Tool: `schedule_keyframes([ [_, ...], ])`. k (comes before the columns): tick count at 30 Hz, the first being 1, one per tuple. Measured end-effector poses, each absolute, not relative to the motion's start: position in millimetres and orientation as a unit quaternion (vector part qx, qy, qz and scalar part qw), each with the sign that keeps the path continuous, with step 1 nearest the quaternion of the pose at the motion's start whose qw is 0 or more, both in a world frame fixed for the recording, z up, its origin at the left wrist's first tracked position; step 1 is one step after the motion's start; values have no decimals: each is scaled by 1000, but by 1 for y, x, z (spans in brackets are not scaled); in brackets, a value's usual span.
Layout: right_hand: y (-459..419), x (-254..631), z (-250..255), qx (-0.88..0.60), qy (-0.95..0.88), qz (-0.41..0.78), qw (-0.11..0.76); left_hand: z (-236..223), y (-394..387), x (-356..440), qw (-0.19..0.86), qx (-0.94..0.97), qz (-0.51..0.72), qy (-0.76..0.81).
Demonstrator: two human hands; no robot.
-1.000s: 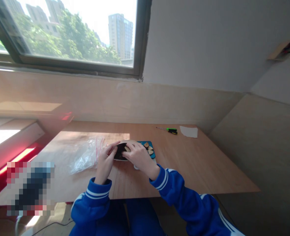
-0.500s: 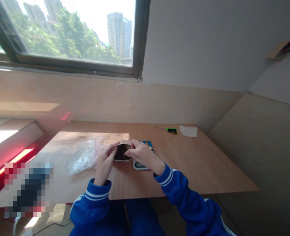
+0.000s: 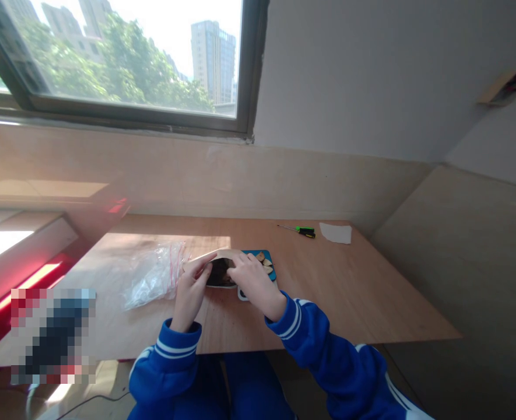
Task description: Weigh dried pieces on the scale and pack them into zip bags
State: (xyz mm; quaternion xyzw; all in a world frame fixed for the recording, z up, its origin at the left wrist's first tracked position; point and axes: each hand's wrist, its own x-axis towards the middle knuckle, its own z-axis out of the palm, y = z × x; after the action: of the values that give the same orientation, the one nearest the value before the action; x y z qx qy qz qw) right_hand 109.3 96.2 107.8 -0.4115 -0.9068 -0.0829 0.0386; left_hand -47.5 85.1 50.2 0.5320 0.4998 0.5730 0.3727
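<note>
As the left hand [image 3: 190, 296] and right hand [image 3: 255, 280] pinch a curved tan paper pouch [image 3: 220, 272] with a dark inside, it sits at lower centre, overlapping a blue tray [image 3: 271, 269] on the smooth wooden bench [image 3: 328, 291]. A crinkled clear plastic bag [image 3: 153, 277] lies just left.

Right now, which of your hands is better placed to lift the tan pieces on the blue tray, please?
Probably the right hand: it's beside the tan pieces on the blue tray, while the left hand is farther off.

Kraft pouch [image 3: 205, 258] between the fingers [image 3: 198, 270]: no readable print
Zip bag [image 3: 153, 279] left of the fingers: none readable
Screwdriver [image 3: 304, 231] beyond the fingers: none readable
</note>
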Motion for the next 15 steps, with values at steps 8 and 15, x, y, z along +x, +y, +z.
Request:
schedule_keyframes([
  [8,92,108,109,-408,-910,-75,26,48,86,-51,355,542,569,507],
  [15,92,82,110,-432,-902,-23,-8,49,83,-46,343,544,559,524],
])
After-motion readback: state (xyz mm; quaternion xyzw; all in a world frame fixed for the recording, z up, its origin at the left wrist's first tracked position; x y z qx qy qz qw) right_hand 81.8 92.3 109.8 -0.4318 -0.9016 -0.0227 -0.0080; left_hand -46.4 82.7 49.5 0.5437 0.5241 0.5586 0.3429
